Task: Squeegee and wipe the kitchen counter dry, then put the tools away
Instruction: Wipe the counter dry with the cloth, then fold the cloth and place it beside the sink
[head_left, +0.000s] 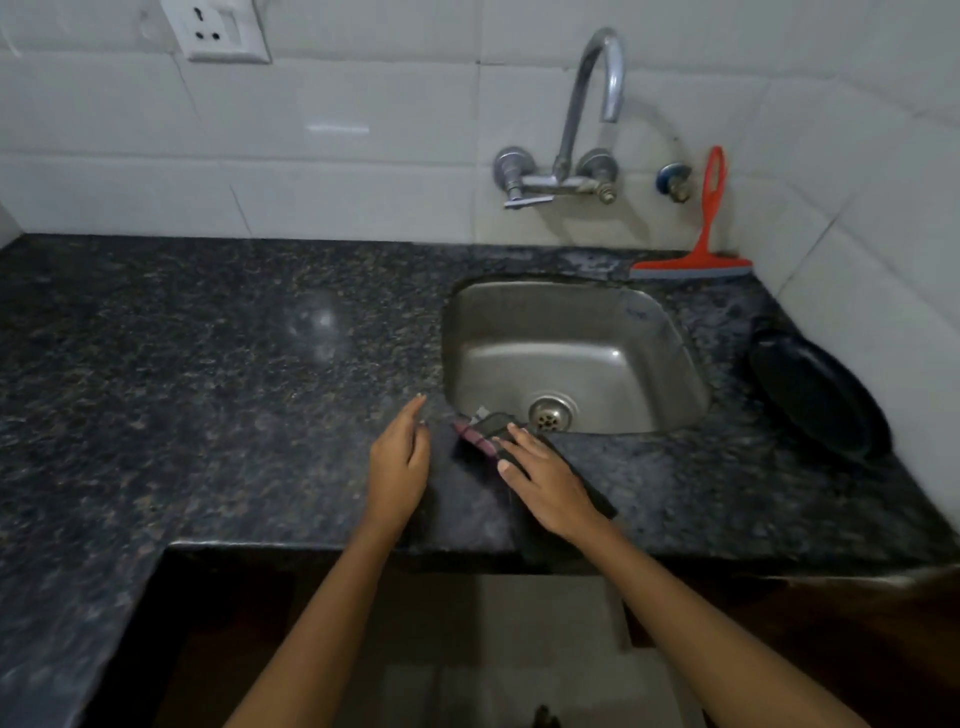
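Right hand (545, 483) lies palm down with its fingers straight and slightly spread, pressing flat on a dark cloth (485, 439) at the front edge of the worktop (208, 364), just before the sink's near left corner; the cloth's pink-striped border shows beyond the fingertips, one end laps over the sink's front rim, and the other end trails under the wrist toward the worktop's front edge. Left hand (399, 462) is just beside the cloth on its left, fingers straight and held close together, thumb side up, holding nothing; whether it touches the stone cannot be told. Both bare forearms reach in over the front edge of the speckled dark granite worktop. The stainless steel sink (571, 358) is set into the worktop's right half, its round drain (550, 413) near the front wall of the basin. A red squeegee (698, 254) stands at the back edge of the worktop behind the sink's far right corner, blade down on the stone and looped handle leaning against the white tiled wall (337, 156). A chrome swan-neck tap (582, 130) is mounted on the tiles above the sink, with a small blue-capped valve (674, 179) between it and the squeegee handle. A black oval dish (815, 400) rests at the worktop's right edge, tilted against the side wall. A white socket plate (215, 31) sits high on the tiles at upper left.
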